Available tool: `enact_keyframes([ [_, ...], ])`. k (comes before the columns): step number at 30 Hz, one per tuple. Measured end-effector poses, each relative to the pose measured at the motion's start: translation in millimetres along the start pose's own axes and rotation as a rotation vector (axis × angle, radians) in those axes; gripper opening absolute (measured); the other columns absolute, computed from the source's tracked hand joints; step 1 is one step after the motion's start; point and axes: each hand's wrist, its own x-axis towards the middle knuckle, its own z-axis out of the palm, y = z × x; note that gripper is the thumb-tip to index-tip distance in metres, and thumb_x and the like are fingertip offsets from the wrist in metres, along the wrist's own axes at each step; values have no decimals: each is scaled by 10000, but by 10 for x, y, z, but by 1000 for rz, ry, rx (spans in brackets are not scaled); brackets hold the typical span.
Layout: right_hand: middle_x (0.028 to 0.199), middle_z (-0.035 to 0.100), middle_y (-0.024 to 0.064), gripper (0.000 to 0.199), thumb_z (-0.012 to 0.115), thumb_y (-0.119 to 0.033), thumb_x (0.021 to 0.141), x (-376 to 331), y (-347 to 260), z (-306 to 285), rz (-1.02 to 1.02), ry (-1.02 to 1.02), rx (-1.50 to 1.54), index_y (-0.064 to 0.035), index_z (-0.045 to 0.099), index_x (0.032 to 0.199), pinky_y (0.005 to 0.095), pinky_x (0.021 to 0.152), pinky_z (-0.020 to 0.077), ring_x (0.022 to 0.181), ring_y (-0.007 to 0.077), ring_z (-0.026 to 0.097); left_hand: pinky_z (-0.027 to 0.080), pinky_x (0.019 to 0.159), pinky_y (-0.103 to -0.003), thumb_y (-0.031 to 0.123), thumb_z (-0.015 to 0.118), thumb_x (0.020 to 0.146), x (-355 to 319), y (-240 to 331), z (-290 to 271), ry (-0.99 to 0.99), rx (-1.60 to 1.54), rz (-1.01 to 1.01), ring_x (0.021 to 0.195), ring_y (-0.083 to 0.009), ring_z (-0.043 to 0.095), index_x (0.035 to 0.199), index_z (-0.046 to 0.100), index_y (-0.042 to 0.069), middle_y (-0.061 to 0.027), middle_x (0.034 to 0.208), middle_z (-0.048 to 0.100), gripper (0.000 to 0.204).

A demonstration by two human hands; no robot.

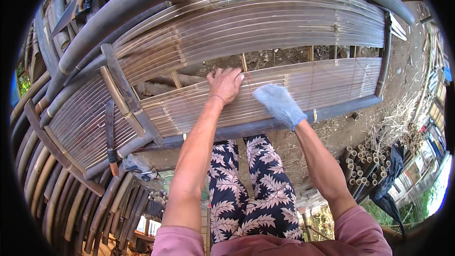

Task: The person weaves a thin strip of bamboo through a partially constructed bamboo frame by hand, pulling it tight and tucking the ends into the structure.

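A bamboo slat panel (332, 83) lies across a frame of thick dark bamboo poles in front of me. My left hand (225, 84), bare with a thin band at the wrist, rests on the top edge of the near row of slats, fingers curled over the gap beside a thin upright stick (244, 61). My right hand (279, 104) wears a pale blue knit glove and hovers blurred just above the slats to the right of the left hand. Whether it holds anything I cannot tell. A thin thread (258, 85) seems to run between the two hands.
A long knife with an orange handle (110, 135) lies on the slats at the left. A hand saw (73, 10) sits among stacked bamboo poles at the upper left. Cut bamboo tubes (358, 166) stand bundled at the lower right on dirt ground.
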Motion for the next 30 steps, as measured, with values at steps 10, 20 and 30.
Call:
enact_keyframes([
  [10,820,626,54,269,549,-252,959,-324,321,-1061,239,401,453,-61,615,781,318,752,463,784,154,573,235,1044,-544,329,481,976,48,13,-22,-20,-50,-14,1158,-311,505,1150,644,206,-38,1138,652,268],
  [20,1061,647,299,440,635,-328,858,-2943,2260,-320,1239,569,-637,27,645,1119,439,941,500,1039,405,633,243,1029,-539,328,501,973,-50,-46,30,11,-13,-13,1135,-296,517,1165,640,201,-36,1130,660,269],
  [30,1455,373,285,1081,815,-456,714,-965,651,289,305,767,-483,72,248,1468,462,1141,280,1357,414,352,261,1013,-491,359,507,982,80,14,21,-20,-12,11,1119,-299,536,1204,642,166,-68,1178,666,324],
])
